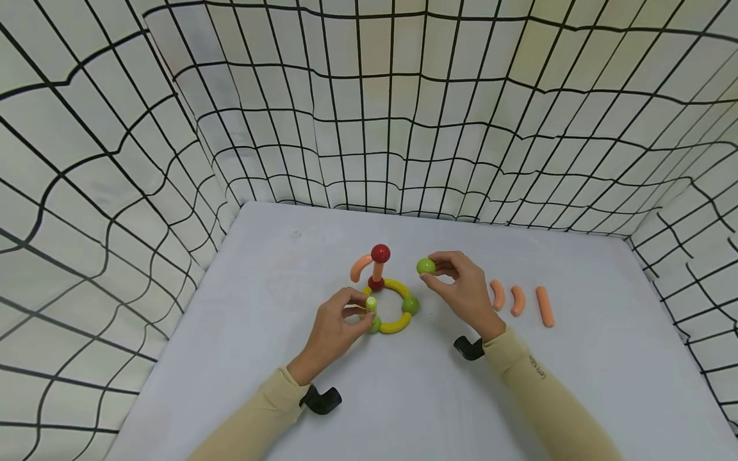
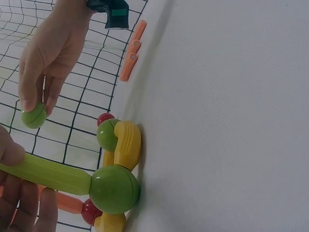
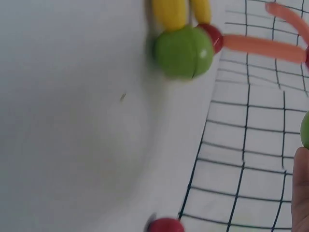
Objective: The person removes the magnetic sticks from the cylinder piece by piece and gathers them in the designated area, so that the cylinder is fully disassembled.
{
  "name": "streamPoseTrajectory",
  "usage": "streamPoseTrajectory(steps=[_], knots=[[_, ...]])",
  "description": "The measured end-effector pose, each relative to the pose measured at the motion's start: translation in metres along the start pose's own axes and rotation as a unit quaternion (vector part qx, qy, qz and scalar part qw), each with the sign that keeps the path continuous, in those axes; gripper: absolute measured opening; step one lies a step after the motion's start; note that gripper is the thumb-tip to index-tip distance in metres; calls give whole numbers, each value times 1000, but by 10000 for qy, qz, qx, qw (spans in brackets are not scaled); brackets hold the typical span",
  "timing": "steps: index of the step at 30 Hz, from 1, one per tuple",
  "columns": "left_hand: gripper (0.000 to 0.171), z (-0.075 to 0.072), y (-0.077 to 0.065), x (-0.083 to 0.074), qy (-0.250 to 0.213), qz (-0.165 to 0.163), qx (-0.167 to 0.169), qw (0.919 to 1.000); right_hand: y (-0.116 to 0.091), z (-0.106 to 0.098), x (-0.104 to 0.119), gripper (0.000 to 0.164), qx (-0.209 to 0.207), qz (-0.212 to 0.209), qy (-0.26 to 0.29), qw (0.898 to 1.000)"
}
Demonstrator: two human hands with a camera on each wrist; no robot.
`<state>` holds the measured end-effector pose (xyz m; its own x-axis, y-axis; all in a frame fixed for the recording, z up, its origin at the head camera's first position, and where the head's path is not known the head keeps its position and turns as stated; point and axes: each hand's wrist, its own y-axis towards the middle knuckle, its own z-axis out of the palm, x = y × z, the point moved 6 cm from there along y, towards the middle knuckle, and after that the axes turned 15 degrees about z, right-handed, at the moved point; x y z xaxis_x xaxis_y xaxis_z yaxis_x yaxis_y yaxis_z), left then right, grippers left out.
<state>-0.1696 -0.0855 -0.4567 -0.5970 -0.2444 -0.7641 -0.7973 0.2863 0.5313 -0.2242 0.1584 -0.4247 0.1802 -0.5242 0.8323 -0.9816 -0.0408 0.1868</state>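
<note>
Grips a green rod (image 2: 53,175) between left fingers (image 2: 28,205), meeting the green joint (image 2: 115,189) on the yellow ring (image 1: 394,327) below them; pinches a green ball (image 1: 425,266) between right fingers (image 1: 450,257).

Under the left grip (image 1: 337,323) and the right grip (image 1: 466,291), we see a whitish desk (image 1: 403,397). Beyond both, we find black netting (image 1: 391,75) before a pale backing (image 1: 344,45), faintly yellowish high past the right grip. More netting flanks us, left of the left grip and right of the right grip. We notice soft shadows on the desk.
</note>
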Motion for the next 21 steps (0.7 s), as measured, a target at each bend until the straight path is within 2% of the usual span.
streamPoseTrajectory(steps=[6, 15, 21], knots=[[27, -1, -1, 0, 27, 10, 8, 10000, 10, -22, -22, 39, -102, 291, -492, 9983], [28, 0, 0, -1, 92, 53, 16, 9999, 30, -58, -56, 40, 85, 1232, -819, 9890], [29, 0, -1, -2, 144, 21, 26, 9999, 38, -64, -64, 41, 334, 1343, -1110, 9841]])
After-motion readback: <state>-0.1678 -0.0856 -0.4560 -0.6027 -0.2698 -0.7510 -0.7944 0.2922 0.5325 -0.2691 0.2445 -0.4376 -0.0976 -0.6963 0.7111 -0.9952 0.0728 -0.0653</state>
